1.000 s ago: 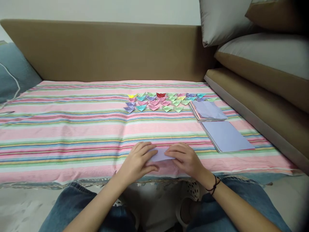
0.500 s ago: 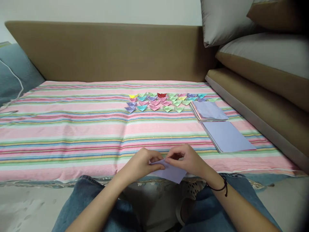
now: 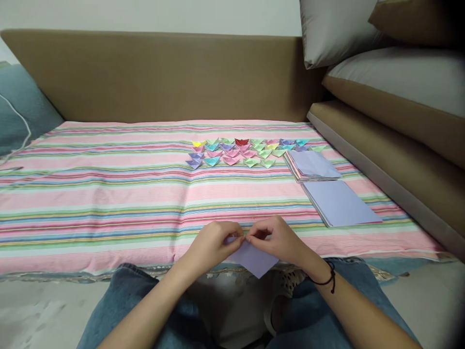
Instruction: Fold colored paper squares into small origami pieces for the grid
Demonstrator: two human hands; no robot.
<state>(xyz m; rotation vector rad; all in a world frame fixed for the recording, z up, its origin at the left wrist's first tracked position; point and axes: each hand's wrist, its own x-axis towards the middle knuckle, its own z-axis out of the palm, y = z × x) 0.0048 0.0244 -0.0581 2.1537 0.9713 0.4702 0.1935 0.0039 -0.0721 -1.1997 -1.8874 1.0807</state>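
Observation:
A sheet of purple paper (image 3: 256, 261) hangs between my hands just over the front edge of the bed, one corner pointing down toward my lap. My left hand (image 3: 220, 241) pinches its upper edge between thumb and forefinger. Close beside it, my right hand (image 3: 275, 237) also pinches that edge, so the two sets of fingertips almost touch. The fingers cover the upper part of the paper, and any fold there is hard to make out. Farther back on the striped cloth (image 3: 138, 196) stand several rows of small folded paper boats (image 3: 231, 160) in many colours.
To the right lie a stack of purple-topped paper sheets (image 3: 341, 203) and, behind it, a stack of folded paper (image 3: 314, 165). Large cushions (image 3: 399, 87) are piled along the right side. A brown backboard (image 3: 163, 77) closes off the rear. A white cable (image 3: 25, 123) runs at far left.
My fingertips have drawn together at the paper's upper edge. The paper has turned a little, its lower corner shifting left. The whole view has moved slightly.

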